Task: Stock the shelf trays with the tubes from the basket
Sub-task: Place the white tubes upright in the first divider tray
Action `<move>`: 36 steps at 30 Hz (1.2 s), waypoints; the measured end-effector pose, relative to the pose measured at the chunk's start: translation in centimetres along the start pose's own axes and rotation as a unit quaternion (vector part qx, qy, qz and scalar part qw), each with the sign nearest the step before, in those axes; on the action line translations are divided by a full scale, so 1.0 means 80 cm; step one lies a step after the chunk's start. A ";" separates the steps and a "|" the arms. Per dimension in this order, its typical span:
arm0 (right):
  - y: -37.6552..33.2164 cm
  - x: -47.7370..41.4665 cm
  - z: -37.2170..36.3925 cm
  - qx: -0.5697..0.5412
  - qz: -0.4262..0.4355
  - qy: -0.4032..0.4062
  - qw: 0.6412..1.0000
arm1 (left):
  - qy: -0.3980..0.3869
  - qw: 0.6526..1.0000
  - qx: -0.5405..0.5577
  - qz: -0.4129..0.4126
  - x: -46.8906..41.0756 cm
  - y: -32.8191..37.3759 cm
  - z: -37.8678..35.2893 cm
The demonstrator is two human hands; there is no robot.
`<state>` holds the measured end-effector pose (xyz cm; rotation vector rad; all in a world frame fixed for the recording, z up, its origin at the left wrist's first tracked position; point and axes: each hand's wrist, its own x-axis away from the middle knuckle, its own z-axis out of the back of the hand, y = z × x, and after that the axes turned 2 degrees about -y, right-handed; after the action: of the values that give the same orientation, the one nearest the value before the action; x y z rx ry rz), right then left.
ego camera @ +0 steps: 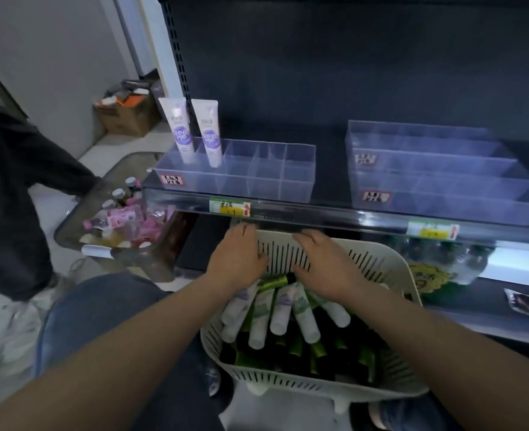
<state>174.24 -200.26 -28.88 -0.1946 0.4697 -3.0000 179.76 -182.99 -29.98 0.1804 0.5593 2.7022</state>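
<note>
A white slotted basket (365,385) sits below the shelf, filled with several white tubes (283,307) and dark green-black tubes (319,349). My left hand (238,256) and my right hand (322,259) both reach over the tubes, palms down with fingers fairly straight, against the basket's far wall. Neither hand holds a tube. On the shelf stands a clear divided tray (269,178) with two white-and-purple tubes (179,129) upright in its back left compartments. A second clear tray (437,169) sits to the right.
A person in dark clothes (14,188) stands at the left beside a cart of pink bottles (123,219). A cardboard box (126,116) lies on the floor behind. The shelf edge with price labels (229,208) runs just above my hands. Bottles fill the lower shelf at right.
</note>
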 end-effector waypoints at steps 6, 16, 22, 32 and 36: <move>0.018 -0.008 -0.052 -0.054 -0.069 -0.089 0.992 | -0.108 0.990 -0.051 0.071 -0.014 -0.023 -0.044; 0.041 -0.042 -0.133 -0.146 -0.186 -0.167 0.957 | -0.258 0.941 -0.213 0.050 -0.066 -0.044 -0.102; 0.046 -0.070 -0.157 -0.143 -0.247 -0.189 0.940 | -0.280 0.935 -0.216 0.030 -0.089 -0.063 -0.141; 0.036 -0.102 -0.185 -0.114 -0.287 -0.220 0.926 | -0.325 0.925 -0.197 0.027 -0.104 -0.079 -0.169; 0.030 -0.112 -0.181 -0.109 -0.308 -0.252 0.911 | -0.318 0.926 -0.204 -0.003 -0.104 -0.076 -0.163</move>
<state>181.20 -197.15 -44.29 -1.3277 0.7974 -3.2492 186.88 -185.69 -44.79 0.8872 -0.1950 2.4700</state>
